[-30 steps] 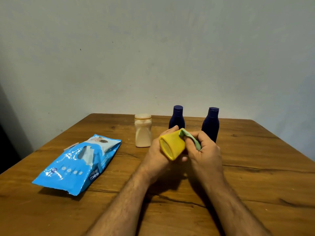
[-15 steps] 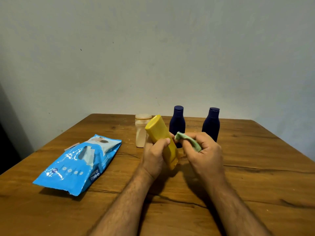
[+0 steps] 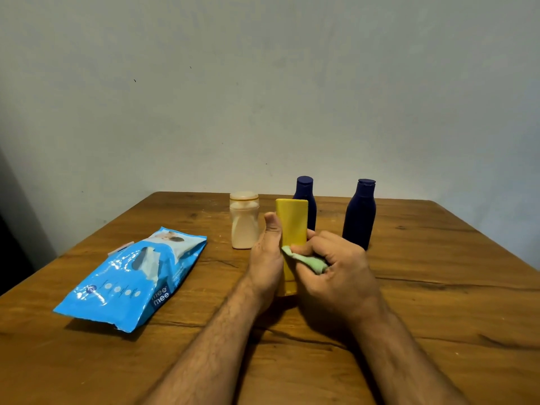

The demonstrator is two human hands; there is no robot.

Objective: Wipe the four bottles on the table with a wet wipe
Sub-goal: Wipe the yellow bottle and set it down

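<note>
Grainy, cracked wood table (image 3: pixel 438 302), glossy crinkled plastic wipes pack (image 3: pixel 128 279), matt smooth plastic yellow bottle (image 3: pixel 292 220), soft cloth-like wipe (image 3: pixel 309 261).

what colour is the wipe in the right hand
Pale green: the wet wipe, pinched by the right hand, shows best in the head view.

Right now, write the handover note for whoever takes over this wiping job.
Left hand: holds the yellow bottle upright, its lower end near the table.
Right hand: pinches the green wipe against the bottle's side.
Beige bottle and two dark blue bottles stand upright behind.
Blue wipes pack lies to the left.
Done: cannot tell which are wiped.
Left: finish the yellow one, check the others.
</note>
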